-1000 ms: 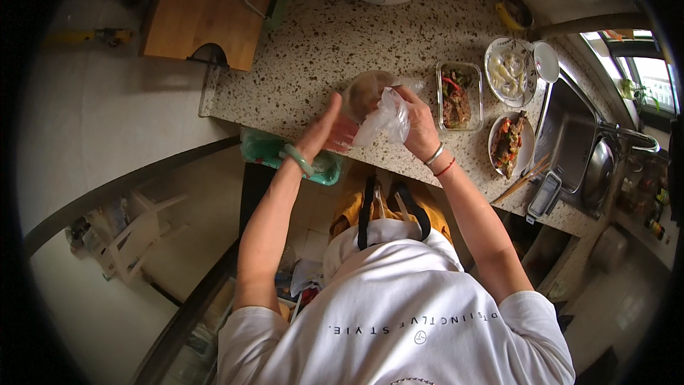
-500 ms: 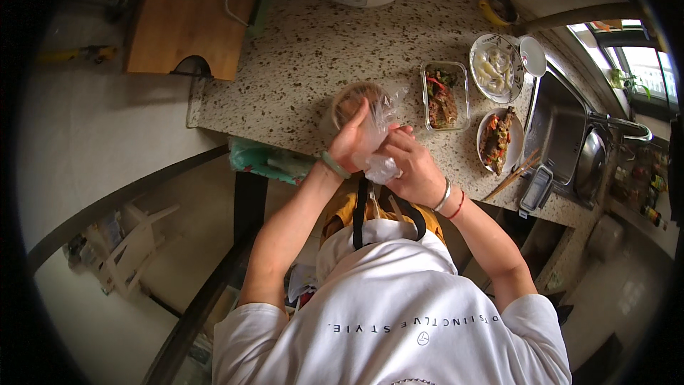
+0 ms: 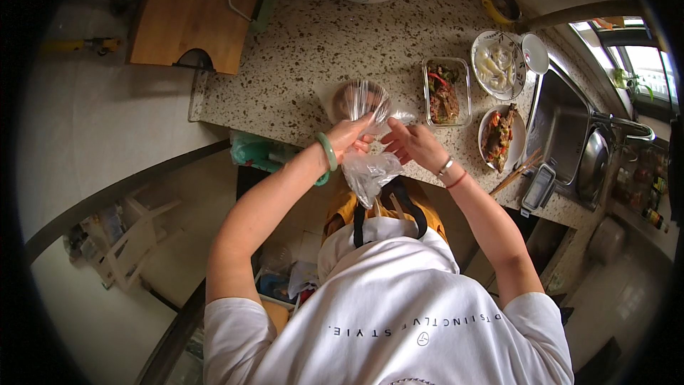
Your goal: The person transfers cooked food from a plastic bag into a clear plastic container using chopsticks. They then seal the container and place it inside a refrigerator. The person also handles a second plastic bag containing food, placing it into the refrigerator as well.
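Head view, two hands (image 3: 385, 141), one plastic bag (image 3: 370, 173)

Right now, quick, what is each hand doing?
Left hand: closed, pinching the clear plastic wrap beside the covered bowl.
Right hand: closed on the same plastic wrap, fingers pinching it.
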The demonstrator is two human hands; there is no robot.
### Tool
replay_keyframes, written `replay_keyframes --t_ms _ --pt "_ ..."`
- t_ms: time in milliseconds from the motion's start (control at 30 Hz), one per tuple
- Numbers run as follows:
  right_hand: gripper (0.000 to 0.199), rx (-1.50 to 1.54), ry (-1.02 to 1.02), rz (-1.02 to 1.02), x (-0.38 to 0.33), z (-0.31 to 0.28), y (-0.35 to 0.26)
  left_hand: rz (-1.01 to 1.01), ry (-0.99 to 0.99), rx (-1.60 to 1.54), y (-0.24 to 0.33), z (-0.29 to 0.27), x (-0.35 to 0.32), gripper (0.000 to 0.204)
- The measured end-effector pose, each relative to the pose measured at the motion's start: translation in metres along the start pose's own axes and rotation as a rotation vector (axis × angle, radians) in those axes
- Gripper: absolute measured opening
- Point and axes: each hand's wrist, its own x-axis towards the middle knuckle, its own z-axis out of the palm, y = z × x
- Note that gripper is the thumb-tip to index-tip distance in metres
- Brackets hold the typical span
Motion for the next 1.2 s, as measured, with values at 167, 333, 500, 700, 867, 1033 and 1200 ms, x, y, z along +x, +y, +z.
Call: replay_keyframes --t_ms 167,333,500,700,867,1033,1200 --pt "0.079 0.266 -0.132 0.055 0.026 0.028 -0.018 0.039 0.224 0.707 0.013 -0.001 -0.009 0.045" --pt "0.081 0.382 -0.225 0.130 0.034 0.037 -0.027 0.148 0.428 1.212 0.020 0.016 -0.025 0.046" --pt "0.081 0.538 -0.230 0.151 0.037 0.044 -0.025 0.213 0.656 1.521 -0.001 0.023 -0.029 0.033" --pt "0.074 0.658 -0.314 0.209 0.045 0.048 -0.028 0.165 0.696 1.834 0.007 0.040 -0.045 0.026" --pt "0.057 0.827 -0.324 0.184 0.077 0.058 -0.004 0.247 0.791 1.869 -0.005 0.042 -0.050 0.031" --pt "0.028 1.022 -0.338 0.118 0.081 0.060 -0.006 0.433 0.704 1.714 -0.023 0.058 -0.073 0.054" --pt "0.029 0.987 -0.312 0.150 0.078 0.052 -0.015 0.570 0.484 1.245 -0.027 0.053 -0.102 0.058"
